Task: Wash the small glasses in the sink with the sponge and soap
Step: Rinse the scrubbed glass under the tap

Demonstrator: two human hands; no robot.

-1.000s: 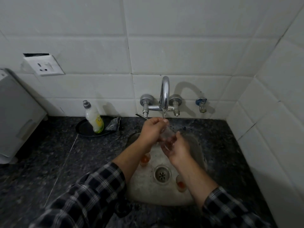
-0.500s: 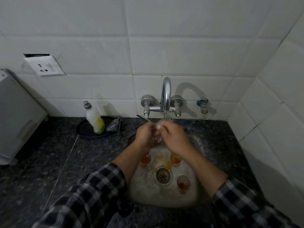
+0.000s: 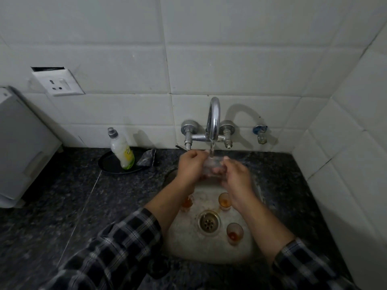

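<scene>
Left grip (image 3: 191, 166) and right grip (image 3: 236, 176) are both curled round one small glass (image 3: 213, 167), held between them under the tap (image 3: 213, 120) stream.

Risks:
- Wet glass slips and drops onto the dirty glasses (image 3: 225, 200) in the sink (image 3: 209, 255) right below the grips, so it could chip or break.
- Rim knocks the spout just above.
- Soap bottle (image 3: 122, 151) sits on the counter (image 3: 62, 206) well left of the left grip, so a water-only rinse likely leaves residue.
</scene>
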